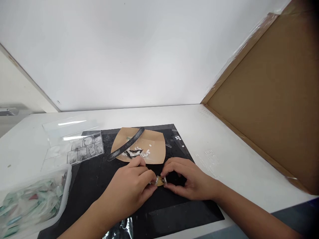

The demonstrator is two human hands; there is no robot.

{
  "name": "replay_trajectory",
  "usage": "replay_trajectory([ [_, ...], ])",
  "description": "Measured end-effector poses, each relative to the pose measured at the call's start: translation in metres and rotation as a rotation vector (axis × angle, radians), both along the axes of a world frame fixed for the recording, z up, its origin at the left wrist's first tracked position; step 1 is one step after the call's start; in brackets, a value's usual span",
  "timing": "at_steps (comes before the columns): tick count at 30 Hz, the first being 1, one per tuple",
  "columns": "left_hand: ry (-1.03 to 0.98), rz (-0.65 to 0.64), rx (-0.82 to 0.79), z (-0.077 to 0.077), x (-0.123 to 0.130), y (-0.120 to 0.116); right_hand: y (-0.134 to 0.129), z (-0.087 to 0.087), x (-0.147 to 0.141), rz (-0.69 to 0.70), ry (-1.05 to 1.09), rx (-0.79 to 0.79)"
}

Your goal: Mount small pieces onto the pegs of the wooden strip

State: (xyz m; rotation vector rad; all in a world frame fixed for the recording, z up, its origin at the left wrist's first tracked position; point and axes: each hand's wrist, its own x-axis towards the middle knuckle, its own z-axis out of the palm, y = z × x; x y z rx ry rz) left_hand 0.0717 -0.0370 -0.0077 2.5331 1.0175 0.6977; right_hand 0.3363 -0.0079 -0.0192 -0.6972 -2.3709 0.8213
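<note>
Close together over the black mat [186, 209], my left hand [132, 184] and my right hand [184, 177] are both closed in a pinch. A small clear-white piece [164, 181] shows at the right fingertips. The left fingertips hold another small clear piece [157, 180], partly hidden by the fingers. Between the two lies a small yellowish item [160, 182] with a dark spot; its kind is too small to tell. Just beyond my hands sits a tan paper tray [157, 146] with white bits and dark scraps in it. Across its left side rests a curved black nail file [127, 145].
A clear compartment box [86, 149] of small clear pieces stands open at left. Nearer is a plastic tub [66, 189] full of greenish-clear pieces. White dots [177, 137] lie on the mat's right edge. A cardboard panel [269, 93] rises at right.
</note>
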Motion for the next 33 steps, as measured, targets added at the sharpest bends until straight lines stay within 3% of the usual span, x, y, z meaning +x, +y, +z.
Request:
replay_trajectory([
  [11,-0.028,0.012,0.022,-0.002,0.002,-0.001,0.0,0.003,-0.002,0.006,-0.013,-0.021],
  [22,0.069,-0.046,-0.069,0.016,-0.013,0.005,0.0,0.003,-0.002,-0.015,-0.032,-0.032],
  [33,0.084,-0.049,-0.066,0.016,-0.013,0.006,0.0,0.003,-0.004,-0.035,-0.045,-0.055],
])
